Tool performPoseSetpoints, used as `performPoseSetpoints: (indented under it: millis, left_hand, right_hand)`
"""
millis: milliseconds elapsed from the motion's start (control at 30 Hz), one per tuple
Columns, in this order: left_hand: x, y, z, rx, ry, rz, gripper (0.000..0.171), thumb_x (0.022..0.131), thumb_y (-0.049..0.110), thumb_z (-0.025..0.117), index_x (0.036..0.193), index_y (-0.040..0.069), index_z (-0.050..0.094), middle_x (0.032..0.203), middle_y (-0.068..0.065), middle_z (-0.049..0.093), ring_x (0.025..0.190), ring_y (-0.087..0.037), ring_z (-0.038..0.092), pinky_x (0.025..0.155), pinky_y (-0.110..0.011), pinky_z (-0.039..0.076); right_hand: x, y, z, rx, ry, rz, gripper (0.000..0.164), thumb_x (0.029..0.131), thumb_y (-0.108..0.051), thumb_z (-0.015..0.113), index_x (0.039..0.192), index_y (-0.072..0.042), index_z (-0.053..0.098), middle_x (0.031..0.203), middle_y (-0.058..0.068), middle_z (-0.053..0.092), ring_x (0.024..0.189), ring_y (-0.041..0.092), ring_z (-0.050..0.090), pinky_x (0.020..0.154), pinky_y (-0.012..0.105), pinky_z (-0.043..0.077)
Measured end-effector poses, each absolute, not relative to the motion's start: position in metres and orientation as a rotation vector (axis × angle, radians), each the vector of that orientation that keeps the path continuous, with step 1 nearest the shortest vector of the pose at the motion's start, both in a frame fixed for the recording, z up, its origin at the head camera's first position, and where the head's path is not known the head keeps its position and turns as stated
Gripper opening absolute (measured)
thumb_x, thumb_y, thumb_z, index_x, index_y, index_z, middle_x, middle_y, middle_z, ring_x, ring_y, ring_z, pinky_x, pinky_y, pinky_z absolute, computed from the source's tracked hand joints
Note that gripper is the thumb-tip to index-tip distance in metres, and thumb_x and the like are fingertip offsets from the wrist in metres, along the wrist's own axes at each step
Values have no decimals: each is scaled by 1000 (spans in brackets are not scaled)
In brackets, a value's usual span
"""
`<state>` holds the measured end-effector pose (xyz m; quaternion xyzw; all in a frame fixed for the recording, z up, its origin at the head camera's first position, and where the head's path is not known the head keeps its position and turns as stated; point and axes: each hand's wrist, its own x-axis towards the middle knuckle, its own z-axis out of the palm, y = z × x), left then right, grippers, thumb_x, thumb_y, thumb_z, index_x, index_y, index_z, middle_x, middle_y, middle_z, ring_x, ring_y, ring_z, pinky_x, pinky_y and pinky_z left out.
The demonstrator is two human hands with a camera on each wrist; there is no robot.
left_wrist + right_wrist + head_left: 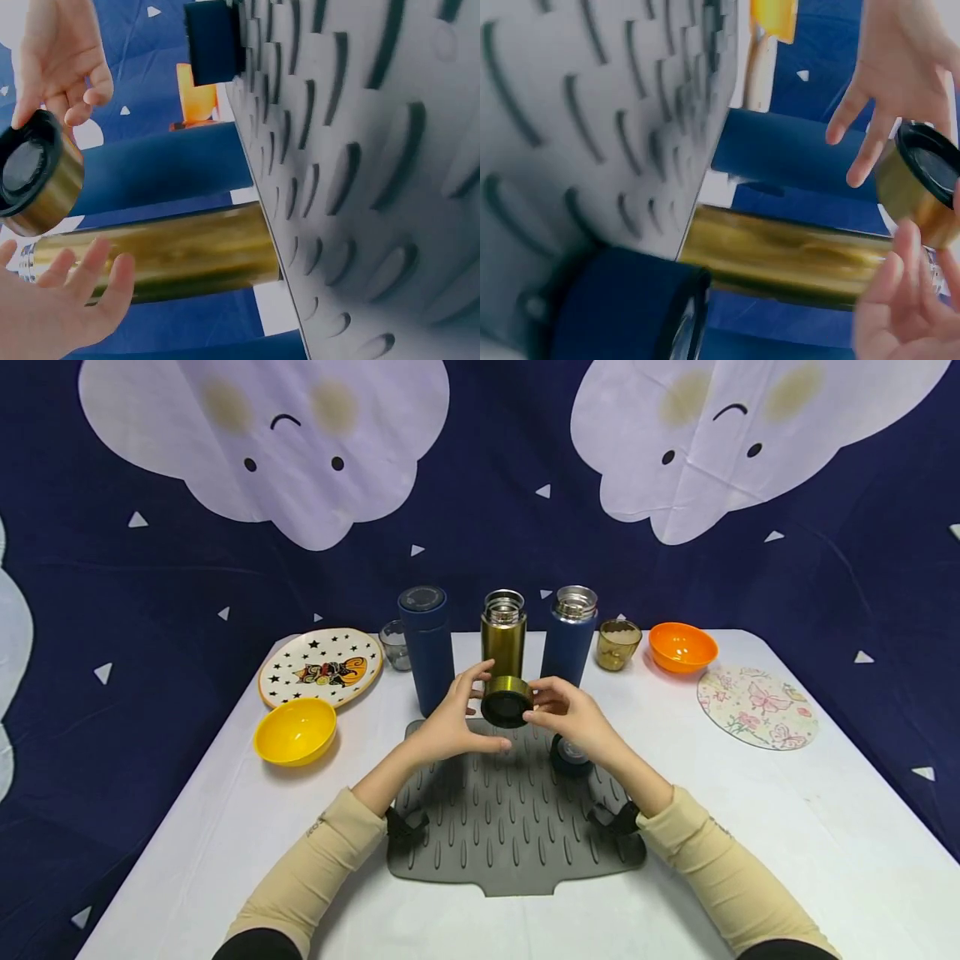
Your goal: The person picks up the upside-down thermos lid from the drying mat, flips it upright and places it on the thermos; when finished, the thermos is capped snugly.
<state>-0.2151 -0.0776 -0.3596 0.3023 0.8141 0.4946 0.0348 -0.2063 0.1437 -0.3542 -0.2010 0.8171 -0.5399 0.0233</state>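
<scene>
My right hand [576, 714] pinches a gold lid [507, 702] between thumb and fingers, its black underside tilted toward me. On the other side of the lid, my left hand [452, 720] has its fingers spread; whether a fingertip touches the lid I cannot tell. Behind the lid a gold vacuum flask [504, 641] stands upright with its steel mouth uncovered. To its right is a blue flask [567, 647], also uncovered, and to its left a taller blue flask [430, 656] wears its lid. A dark blue lid [571, 760] rests on the grey mat [517, 860], partly beneath my right hand.
On the left are a yellow bowl [296, 735], a star-patterned plate [352, 647] and a clear glass [395, 647]. An amber glass [618, 647], an orange bowl [681, 650] and a round butterfly mat [757, 710] lie to the right. A dark blue cloth [510, 527] hangs behind.
</scene>
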Motion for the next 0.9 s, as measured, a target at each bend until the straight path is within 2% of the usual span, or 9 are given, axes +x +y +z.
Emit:
performPoseSetpoints:
  millis: [100,300,400,500,633,800,900]
  left_hand:
    - [-217,-82,-356,829,2327,1633,95,76,18,75,148,19,13,142,-15,27,123,-33,39,96,-51,38]
    - [-217,-84,-352,760,2104,1767,76,82,11,66,145,11,23,143,-16,27,126,-34,37,98,-45,39]
    - [-218,-84,-352,797,2062,1806,75,81,15,68,144,7,28,143,-14,28,125,-34,37,98,-45,38]
    - [-219,-82,-352,825,2048,1827,75,80,16,70,142,5,30,143,-13,31,123,-32,39,99,-46,36]
    - [-217,-80,-350,807,2040,1842,73,79,9,70,141,4,32,142,-12,33,120,-30,42,96,-45,38]
    - [-214,-79,-349,748,2073,1844,65,79,3,68,137,7,40,137,-11,39,110,-27,50,87,-38,46]
    - [-214,-78,-348,757,2112,1855,62,79,2,68,135,7,43,135,-12,42,109,-26,50,90,-41,43]
  right_hand:
    - [-203,142,-358,-868,2762,-1641,42,81,-10,70,120,-4,55,107,12,62,91,20,60,79,40,49]
    - [-203,141,-364,-1690,3393,-1110,50,62,1,81,108,-5,64,100,14,64,86,28,60,74,41,46]
    - [-204,141,-365,-1932,3523,-858,47,62,-2,80,106,-7,66,101,15,64,83,29,61,71,42,45]
    - [-204,141,-365,-2058,3546,-744,41,67,-4,75,107,-9,65,100,15,65,81,28,61,71,43,45]
    - [-204,140,-366,-2139,3540,-667,37,73,-1,69,109,-10,64,100,16,64,79,28,62,70,43,44]
    - [-204,139,-367,-2166,3535,-645,37,74,0,67,109,-10,63,100,15,65,79,28,61,71,42,45]
    - [-204,139,-368,-2174,3540,-647,38,73,-1,67,110,-10,63,100,15,65,79,27,61,70,42,45]
